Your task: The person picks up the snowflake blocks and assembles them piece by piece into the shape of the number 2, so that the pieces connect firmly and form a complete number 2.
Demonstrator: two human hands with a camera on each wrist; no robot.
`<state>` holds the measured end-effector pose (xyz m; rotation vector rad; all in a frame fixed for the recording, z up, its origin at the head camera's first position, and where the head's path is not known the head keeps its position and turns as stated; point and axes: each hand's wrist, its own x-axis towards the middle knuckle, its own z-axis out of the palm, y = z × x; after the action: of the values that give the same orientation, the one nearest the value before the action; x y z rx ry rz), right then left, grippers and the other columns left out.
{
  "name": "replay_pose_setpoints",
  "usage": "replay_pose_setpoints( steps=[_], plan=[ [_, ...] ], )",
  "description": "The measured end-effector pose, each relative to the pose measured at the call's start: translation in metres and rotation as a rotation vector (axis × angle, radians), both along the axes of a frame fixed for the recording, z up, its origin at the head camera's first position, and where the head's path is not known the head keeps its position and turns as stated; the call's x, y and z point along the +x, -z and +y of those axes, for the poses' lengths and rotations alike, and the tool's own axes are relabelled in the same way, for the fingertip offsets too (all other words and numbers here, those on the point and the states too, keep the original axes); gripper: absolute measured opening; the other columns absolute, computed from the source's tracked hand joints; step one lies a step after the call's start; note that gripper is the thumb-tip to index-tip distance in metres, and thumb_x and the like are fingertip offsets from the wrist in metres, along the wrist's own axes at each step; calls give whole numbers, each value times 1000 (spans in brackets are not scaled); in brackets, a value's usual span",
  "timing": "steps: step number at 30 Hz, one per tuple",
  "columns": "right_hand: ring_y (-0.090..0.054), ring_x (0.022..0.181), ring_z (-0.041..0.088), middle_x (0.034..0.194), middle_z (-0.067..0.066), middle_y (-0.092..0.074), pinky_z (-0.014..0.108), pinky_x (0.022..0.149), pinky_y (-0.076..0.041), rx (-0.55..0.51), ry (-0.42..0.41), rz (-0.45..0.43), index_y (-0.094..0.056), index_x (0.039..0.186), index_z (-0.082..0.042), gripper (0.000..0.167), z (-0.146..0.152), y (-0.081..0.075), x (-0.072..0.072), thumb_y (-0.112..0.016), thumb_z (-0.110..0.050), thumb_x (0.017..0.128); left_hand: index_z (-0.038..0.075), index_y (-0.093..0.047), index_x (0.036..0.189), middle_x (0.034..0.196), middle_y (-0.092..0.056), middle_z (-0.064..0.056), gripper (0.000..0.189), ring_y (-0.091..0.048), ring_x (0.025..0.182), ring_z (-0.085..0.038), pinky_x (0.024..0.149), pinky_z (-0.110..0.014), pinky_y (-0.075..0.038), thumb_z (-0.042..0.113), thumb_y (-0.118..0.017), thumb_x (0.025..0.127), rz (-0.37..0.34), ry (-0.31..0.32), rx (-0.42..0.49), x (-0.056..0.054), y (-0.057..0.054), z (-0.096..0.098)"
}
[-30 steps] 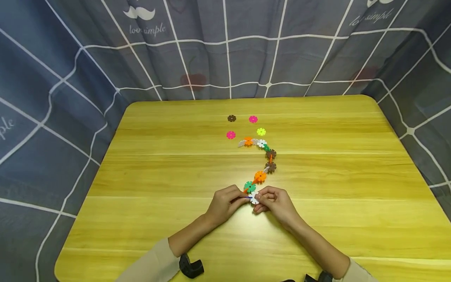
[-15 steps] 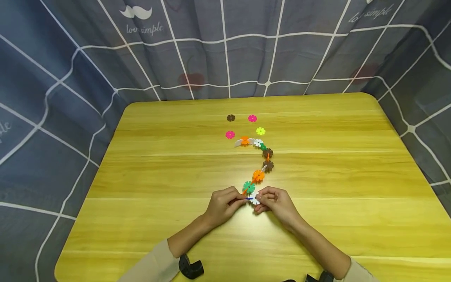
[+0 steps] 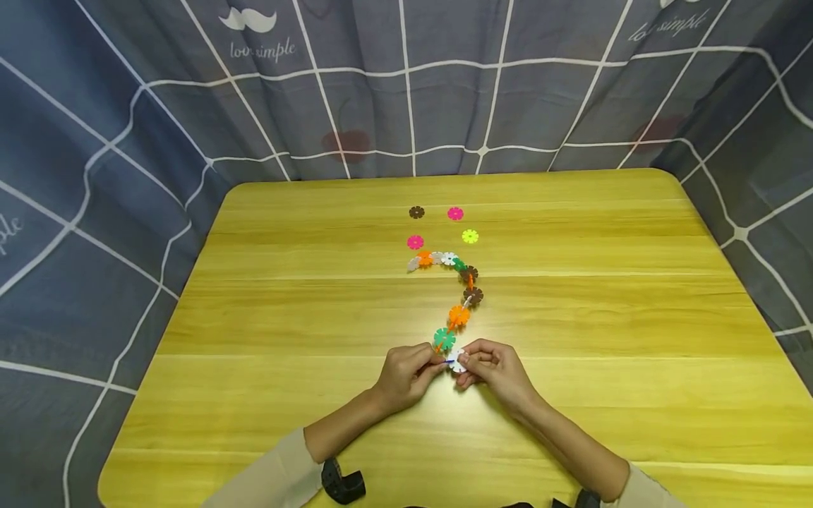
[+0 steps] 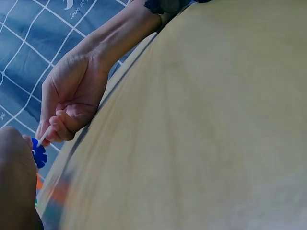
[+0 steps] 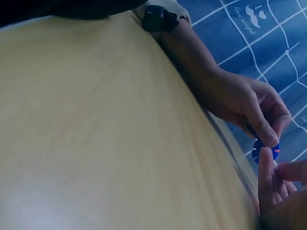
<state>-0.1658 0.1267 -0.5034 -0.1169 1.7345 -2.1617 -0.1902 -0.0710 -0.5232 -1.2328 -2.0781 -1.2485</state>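
Near the middle of the table in the head view, my left hand [image 3: 403, 377] pinches a blue notched snowflake disc [image 4: 40, 154], seen edge-on from above. Opposite it, my right hand [image 3: 498, 370] grips a white snowflake disc [image 3: 456, 363] between thumb and fingers. The two discs meet at their edges; how deep the slots engage is hidden by fingertips. From the left fingertips a chain of joined discs curves away: a green disc [image 3: 444, 339], an orange disc [image 3: 459, 315], brown discs [image 3: 473, 295] and several more, ending in a pale disc [image 3: 413, 264].
Loose discs lie beyond the chain: a brown one [image 3: 416, 212], two pink ones [image 3: 416, 242] and a yellow-green one [image 3: 470, 236]. The wooden table [image 3: 286, 303] stands against a dark grid-patterned curtain [image 3: 368, 92]. Black bands [image 3: 343, 483] circle the wrists.
The far end of the chain has swung leftward, and its discs have shifted left on the table. Both hands keep their pinch and have lowered slightly toward the body.
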Motion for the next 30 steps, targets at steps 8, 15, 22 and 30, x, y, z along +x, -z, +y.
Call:
replay_pose_setpoints(
  steps=[8,15,22,30],
  plan=[
    [-64,61,21,76,16,-64,35,61,-55,41,86,-57,-53,99,14,23,4,-5,-5,-60,-6,89,5,-58,92,63,-49,3,18,-36,53,-1,46,-11,-31,9,-72,80,-183,-160,16,-2,-5,-1],
    [-64,71,22,81,10,-64,38,70,-54,-32,123,-97,-56,97,9,21,7,-8,-7,-61,-10,89,-4,-49,94,60,-50,-18,14,-42,40,-18,38,-22,-36,6,-41,99,-798,-104,126,7,-41,-4],
    [-64,88,29,94,12,-58,45,81,-50,-115,27,-112,-55,100,6,24,5,-10,-6,-55,-18,94,-5,-41,84,61,-42,-7,26,-38,39,-13,33,-23,-30,12,-33,102,-1204,196,174,11,-42,1],
    [-65,90,29,95,17,-65,43,85,-48,-130,-86,-169,-54,104,10,34,-2,-11,-5,-56,-21,93,-2,-43,86,61,-45,-6,28,-39,37,-11,34,-21,-34,21,-35,102,-1147,139,95,13,-30,4]
  ],
)
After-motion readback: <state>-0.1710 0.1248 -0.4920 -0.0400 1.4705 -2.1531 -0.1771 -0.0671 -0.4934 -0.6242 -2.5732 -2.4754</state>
